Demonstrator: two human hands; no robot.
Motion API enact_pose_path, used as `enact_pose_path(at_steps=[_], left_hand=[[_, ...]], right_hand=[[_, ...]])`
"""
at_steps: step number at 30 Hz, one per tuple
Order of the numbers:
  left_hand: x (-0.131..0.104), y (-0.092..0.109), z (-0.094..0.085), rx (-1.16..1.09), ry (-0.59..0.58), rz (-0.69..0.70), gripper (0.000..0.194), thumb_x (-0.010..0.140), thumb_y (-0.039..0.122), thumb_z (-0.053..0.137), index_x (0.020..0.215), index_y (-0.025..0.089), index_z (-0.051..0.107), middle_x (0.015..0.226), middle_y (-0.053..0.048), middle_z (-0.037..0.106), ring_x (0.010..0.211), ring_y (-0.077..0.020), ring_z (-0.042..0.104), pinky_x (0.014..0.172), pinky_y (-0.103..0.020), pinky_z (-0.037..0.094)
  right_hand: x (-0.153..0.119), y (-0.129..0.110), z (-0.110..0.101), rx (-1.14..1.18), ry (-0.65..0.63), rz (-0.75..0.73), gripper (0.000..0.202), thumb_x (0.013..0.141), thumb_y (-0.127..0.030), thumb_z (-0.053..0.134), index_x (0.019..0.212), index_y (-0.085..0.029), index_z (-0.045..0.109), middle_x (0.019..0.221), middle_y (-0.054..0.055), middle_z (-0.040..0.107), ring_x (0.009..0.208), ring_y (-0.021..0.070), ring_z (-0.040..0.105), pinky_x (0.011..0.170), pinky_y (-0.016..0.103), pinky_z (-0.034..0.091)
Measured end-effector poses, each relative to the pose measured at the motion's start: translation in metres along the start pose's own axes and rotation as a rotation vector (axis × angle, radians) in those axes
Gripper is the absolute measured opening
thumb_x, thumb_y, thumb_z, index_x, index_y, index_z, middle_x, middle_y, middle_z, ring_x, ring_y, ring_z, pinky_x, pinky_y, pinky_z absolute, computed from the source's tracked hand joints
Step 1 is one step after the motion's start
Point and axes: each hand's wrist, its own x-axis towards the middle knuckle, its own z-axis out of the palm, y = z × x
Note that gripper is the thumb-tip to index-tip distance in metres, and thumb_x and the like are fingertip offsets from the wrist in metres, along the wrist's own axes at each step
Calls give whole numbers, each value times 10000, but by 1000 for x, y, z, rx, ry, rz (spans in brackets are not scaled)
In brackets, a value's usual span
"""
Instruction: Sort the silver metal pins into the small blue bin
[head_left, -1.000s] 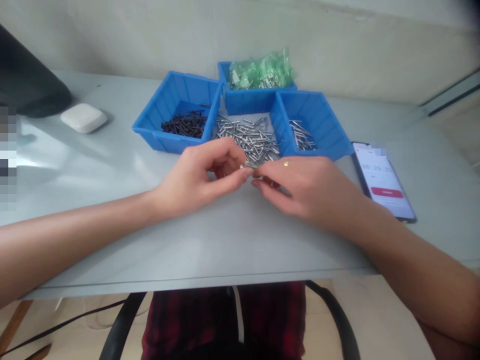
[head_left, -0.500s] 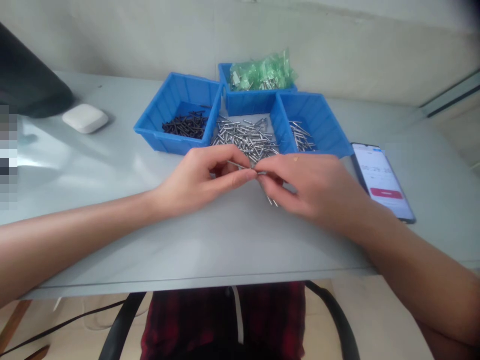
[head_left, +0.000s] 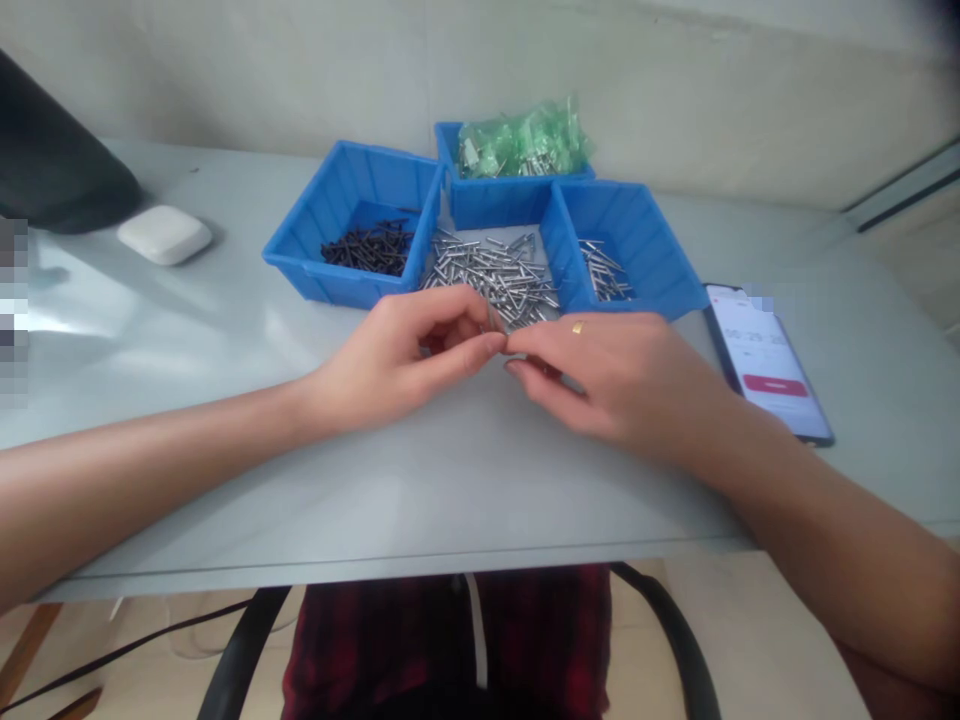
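Observation:
My left hand [head_left: 420, 350] is closed in a pinch, with a thin metal pin [head_left: 492, 317] faintly showing by its fingertips. Against it rests my right hand [head_left: 615, 365], fingers bent and index tip touching the left thumb tip. Whatever lies under the right fingers is hidden. Just beyond both hands is a loose heap of silver metal pins [head_left: 491, 275] on the table. Dark screw-like pieces [head_left: 367, 248] lie in the left blue bin [head_left: 322, 285]. More silver pins [head_left: 602, 270] sit in the right blue bin [head_left: 652, 240].
A rear blue bin [head_left: 495, 205] holds green plastic bags [head_left: 525, 145] with metal pieces inside. To the right lies a phone [head_left: 772, 365]. A white rounded case [head_left: 165, 235] and a dark object [head_left: 60, 160] are at the left. The table's front edge [head_left: 420, 575] runs above my lap.
The pin that stretched across the left fingers and the pin ends below the right hand no longer show. My right fingertips have shifted slightly left and closer over the left thumb.

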Motion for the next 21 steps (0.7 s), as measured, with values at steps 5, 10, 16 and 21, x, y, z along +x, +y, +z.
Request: enact_pose_path(at_steps=[5, 10, 16, 21], left_hand=[[0, 1, 0, -3, -47, -18, 160, 883, 319, 518, 833, 178, 573, 657, 20, 557, 562, -89, 479, 499, -191, 400], [2, 3, -1, 28, -107, 26, 164, 869, 283, 518, 759, 165, 554, 596, 42, 498, 527, -75, 438, 472, -181, 357], [3, 3, -1, 27, -118, 23, 149, 863, 262, 524, 757, 162, 551, 602, 45, 492, 536, -71, 435, 466, -168, 355], [3, 3, -1, 15, -141, 22, 178, 858, 280, 530, 726, 161, 538, 598, 42, 493, 534, -74, 439, 470, -175, 363]], right_hand=[[-1, -1, -3, 44, 29, 39, 254, 945, -269, 378, 1020, -180, 605, 733, 0, 657, 670, 129, 600, 581, 257, 380], [0, -2, -4, 71, 13, 50, 299, 937, -253, 376, 1154, -185, 570, 753, -1, 666, 666, 127, 598, 573, 246, 371], [-1, -1, -3, 51, 18, 37, 308, 940, -249, 376, 1168, -183, 572, 771, 4, 672, 690, 132, 605, 577, 248, 368], [-2, -1, -4, 45, 6, 40, 316, 939, -250, 375, 1177, -190, 575, 748, 6, 661, 684, 133, 598, 578, 247, 357]])
